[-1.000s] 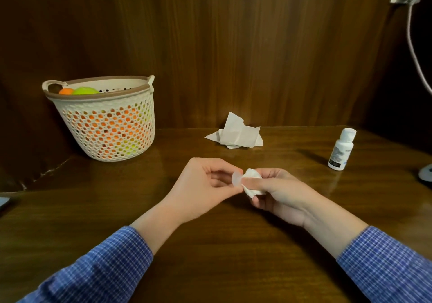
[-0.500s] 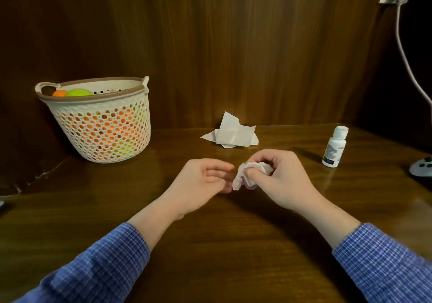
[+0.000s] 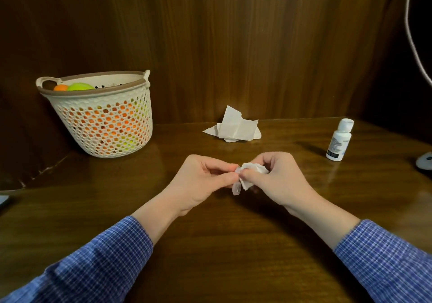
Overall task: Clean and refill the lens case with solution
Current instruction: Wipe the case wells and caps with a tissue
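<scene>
In the centre of the frame the two hands meet just above the wooden table. The left hand pinches the lens case, a small clear piece of which only the lower edge shows between the hands. The right hand has its fingers curled round a crumpled tissue and presses it against the case. I judge that the step in hand is the wiping of the case, so the cleaning part of the task is not finished (how much of the case is already wiped I cannot tell).

The solution bottle stands upright at the right of the frame, well apart from the hands, with its white cap on. The next move, in my judgement, calls for putting the tissue down, then reaching to the bottle and opening it, while the case is held level so that it can take the liquid.

Another tissue lies at the back of the table, and a woven basket stands at the left.
</scene>
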`<state>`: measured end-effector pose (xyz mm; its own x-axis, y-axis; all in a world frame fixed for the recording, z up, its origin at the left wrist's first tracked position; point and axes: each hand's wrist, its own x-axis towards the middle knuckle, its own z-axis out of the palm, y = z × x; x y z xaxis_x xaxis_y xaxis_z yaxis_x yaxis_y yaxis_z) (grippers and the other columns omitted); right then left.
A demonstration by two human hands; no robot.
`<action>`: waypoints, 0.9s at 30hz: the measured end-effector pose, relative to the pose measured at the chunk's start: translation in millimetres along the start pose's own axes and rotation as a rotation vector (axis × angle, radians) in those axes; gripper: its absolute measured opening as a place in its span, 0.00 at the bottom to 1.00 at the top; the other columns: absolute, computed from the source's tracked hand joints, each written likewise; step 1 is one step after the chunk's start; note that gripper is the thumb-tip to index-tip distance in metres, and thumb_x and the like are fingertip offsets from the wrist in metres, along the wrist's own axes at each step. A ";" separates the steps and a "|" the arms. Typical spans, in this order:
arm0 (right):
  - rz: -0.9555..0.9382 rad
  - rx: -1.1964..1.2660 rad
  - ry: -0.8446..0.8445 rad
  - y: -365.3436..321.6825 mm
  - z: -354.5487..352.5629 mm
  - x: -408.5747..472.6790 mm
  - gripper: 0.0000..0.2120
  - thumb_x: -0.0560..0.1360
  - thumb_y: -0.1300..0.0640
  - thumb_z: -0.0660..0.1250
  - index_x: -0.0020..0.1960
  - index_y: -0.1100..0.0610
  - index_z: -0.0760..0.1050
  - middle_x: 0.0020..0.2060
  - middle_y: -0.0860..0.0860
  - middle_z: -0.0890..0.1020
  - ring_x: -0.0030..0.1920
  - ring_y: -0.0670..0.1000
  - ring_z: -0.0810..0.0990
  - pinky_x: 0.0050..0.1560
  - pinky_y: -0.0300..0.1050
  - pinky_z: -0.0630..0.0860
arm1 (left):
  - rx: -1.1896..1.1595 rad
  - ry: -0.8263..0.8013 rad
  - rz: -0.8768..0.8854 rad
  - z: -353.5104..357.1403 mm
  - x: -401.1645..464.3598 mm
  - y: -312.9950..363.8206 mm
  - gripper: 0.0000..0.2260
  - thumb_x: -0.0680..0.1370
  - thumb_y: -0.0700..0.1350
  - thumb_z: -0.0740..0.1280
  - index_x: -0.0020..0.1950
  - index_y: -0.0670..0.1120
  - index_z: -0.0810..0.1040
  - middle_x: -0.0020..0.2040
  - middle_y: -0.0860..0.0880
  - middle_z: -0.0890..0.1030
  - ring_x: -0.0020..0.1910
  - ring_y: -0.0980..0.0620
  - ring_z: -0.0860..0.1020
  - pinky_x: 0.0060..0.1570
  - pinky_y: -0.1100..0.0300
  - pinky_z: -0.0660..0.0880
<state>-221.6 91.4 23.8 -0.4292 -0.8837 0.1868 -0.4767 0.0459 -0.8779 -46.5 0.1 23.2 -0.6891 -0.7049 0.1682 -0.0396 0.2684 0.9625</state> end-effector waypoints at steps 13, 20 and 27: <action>0.725 0.944 -0.439 -14.1 -10.6 5.6 0.21 0.64 0.62 0.79 0.56 0.66 0.81 0.38 0.58 0.84 0.27 0.45 0.80 0.23 0.35 0.78 | -0.052 0.059 0.049 5.9 1.9 4.9 0.15 0.76 0.38 0.74 0.61 0.52 0.84 0.54 0.53 0.88 0.56 0.54 0.85 0.53 0.61 0.82; 0.412 0.578 -0.242 -7.5 -23.2 5.9 0.16 0.72 0.58 0.79 0.59 0.57 0.83 0.52 0.60 0.88 0.46 0.52 0.83 0.32 0.38 0.79 | -0.385 0.039 -0.123 -4.6 4.5 4.8 0.12 0.80 0.39 0.68 0.62 0.52 0.81 0.56 0.49 0.87 0.58 0.51 0.85 0.53 0.58 0.82; 0.153 0.308 -0.267 -8.7 -10.4 -2.4 0.06 0.71 0.55 0.80 0.48 0.52 0.88 0.43 0.46 0.88 0.43 0.43 0.86 0.37 0.35 0.79 | -0.391 -0.012 -0.118 -0.3 1.1 5.2 0.14 0.76 0.42 0.71 0.62 0.46 0.84 0.54 0.44 0.86 0.45 0.53 0.83 0.44 0.61 0.79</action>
<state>-224.4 97.9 35.6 -0.2447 -0.9688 -0.0406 -0.1548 0.0804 -0.9847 -47.2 0.5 28.5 -0.7046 -0.7077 0.0514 0.1573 -0.0852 0.9839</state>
